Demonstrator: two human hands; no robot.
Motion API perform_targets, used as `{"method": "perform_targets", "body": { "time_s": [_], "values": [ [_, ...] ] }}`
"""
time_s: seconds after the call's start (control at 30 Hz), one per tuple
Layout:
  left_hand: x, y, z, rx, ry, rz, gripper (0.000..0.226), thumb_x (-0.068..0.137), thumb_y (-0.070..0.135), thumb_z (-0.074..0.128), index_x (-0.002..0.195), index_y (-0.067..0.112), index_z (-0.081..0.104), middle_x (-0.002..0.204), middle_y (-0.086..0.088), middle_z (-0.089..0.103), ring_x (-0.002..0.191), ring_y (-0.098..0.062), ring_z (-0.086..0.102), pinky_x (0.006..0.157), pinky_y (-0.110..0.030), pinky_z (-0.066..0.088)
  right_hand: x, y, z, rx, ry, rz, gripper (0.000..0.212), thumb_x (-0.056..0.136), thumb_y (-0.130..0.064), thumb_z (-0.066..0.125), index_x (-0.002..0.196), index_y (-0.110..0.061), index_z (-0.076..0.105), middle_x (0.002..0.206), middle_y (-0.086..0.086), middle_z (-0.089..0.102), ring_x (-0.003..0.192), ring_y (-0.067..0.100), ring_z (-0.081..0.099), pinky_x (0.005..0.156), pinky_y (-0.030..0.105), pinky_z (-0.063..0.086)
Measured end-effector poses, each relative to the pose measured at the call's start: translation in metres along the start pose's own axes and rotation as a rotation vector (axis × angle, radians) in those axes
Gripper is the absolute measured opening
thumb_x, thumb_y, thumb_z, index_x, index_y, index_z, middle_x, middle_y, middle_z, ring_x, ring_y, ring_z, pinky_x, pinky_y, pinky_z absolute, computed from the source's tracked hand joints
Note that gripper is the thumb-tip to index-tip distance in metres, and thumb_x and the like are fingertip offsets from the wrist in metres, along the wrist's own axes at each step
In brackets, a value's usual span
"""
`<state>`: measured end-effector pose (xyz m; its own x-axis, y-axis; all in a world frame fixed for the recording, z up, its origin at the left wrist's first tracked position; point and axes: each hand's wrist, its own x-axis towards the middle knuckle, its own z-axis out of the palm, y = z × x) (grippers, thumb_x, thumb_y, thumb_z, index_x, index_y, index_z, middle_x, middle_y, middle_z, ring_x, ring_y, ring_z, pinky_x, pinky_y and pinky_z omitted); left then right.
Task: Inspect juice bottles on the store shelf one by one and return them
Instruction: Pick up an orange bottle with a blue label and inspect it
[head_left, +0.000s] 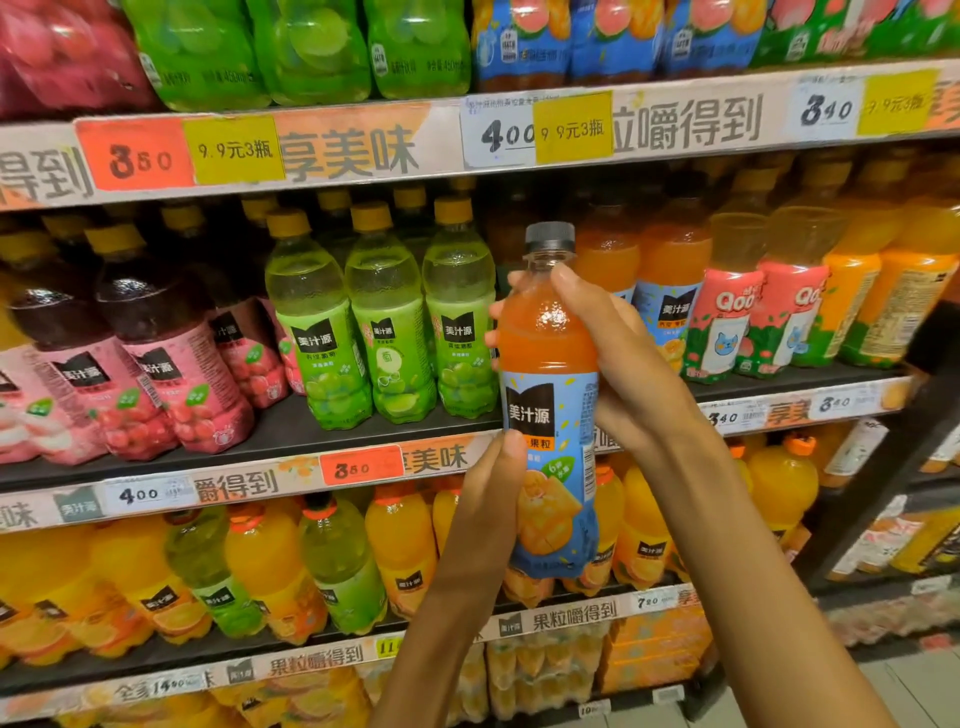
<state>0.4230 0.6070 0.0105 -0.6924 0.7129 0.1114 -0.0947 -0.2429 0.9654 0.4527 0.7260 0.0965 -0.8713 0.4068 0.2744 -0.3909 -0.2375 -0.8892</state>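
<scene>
Right hand (618, 364) fingers curled round the orange juice bottle's (550, 395) shoulder; left hand (493, 499) grips its lower label. Bottle upright, off the middle shelf (291, 441). Green grape bottles (384, 322) behind; price tags (361, 465) along edges.

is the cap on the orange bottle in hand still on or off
On. The dark cap sits on the neck of the orange bottle, held upright by the left hand low and the right hand higher.
</scene>
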Motion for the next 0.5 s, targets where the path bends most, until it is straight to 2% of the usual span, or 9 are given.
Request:
{"method": "perform_targets", "body": {
  "time_s": [0.07,0.1,0.17,0.23,0.33,0.43,0.5],
  "values": [
    [0.003,0.001,0.002,0.094,0.066,0.066,0.052,0.079,0.057,0.047,0.114,0.021,0.061,0.11,-0.007,0.07,0.104,-0.022,0.066,0.091,-0.037,0.052,-0.001,0.0,0.002,-0.049,0.063,-0.067,0.028,0.088,-0.034,0.06,0.102,-0.01,0.065,0.097,0.015,0.067,0.088,0.024,0.064,0.077,0.034,0.055],
    [0.005,0.002,0.001,0.139,0.075,0.112,0.053,0.081,0.053,0.044,0.119,0.019,0.057,0.112,-0.005,0.067,0.105,-0.015,0.064,0.091,-0.032,0.051,-0.001,0.0,0.003,-0.108,0.109,-0.113,0.025,0.09,-0.032,0.062,0.102,-0.011,0.064,0.093,0.011,0.067,0.085,0.02,0.063,0.072,0.031,0.054],
    [0.007,0.004,0.003,0.188,0.063,0.159,0.058,0.079,0.048,0.05,0.126,0.015,0.05,0.108,0.003,0.065,0.095,0.0,0.064,0.079,-0.017,0.05,-0.002,0.001,0.008,-0.221,0.193,-0.172,0.023,0.09,-0.032,0.064,0.103,-0.013,0.063,0.087,0.002,0.068,0.081,0.013,0.065,0.072,0.029,0.053],
    [0.006,0.003,0.005,0.133,0.024,0.173,0.058,0.071,0.048,0.059,0.12,0.017,0.051,0.101,0.007,0.07,0.092,-0.005,0.067,0.073,-0.018,0.052,-0.003,0.0,0.01,-0.245,0.226,-0.153,0.032,0.088,-0.04,0.064,0.105,-0.013,0.064,0.089,0.002,0.07,0.084,0.015,0.068,0.078,0.032,0.055],
    [0.004,0.006,0.001,-0.005,-0.003,0.131,0.056,0.063,0.055,0.063,0.107,0.021,0.059,0.092,0.004,0.073,0.082,-0.014,0.07,0.068,-0.028,0.055,-0.005,-0.006,0.006,-0.19,0.131,-0.108,0.045,0.081,-0.052,0.06,0.104,-0.014,0.068,0.094,0.006,0.072,0.087,0.015,0.068,0.079,0.028,0.055],
    [0.0,0.009,-0.005,-0.195,-0.131,-0.021,0.085,0.052,0.072,0.073,0.112,0.013,0.062,0.092,-0.01,0.073,0.075,-0.022,0.07,0.064,-0.034,0.057,-0.002,-0.008,-0.001,-0.05,0.038,-0.052,0.036,0.085,-0.046,0.059,0.104,-0.017,0.071,0.102,0.008,0.072,0.096,0.02,0.068,0.088,0.034,0.055],
    [-0.003,0.009,-0.004,-0.275,-0.245,-0.054,0.078,0.059,0.07,0.071,0.113,0.014,0.066,0.091,-0.012,0.073,0.074,-0.023,0.071,0.063,-0.032,0.057,0.0,-0.007,0.0,0.043,-0.033,-0.011,0.037,0.086,-0.041,0.054,0.108,-0.013,0.066,0.103,0.011,0.072,0.097,0.026,0.069,0.09,0.042,0.055]
  ]
}}
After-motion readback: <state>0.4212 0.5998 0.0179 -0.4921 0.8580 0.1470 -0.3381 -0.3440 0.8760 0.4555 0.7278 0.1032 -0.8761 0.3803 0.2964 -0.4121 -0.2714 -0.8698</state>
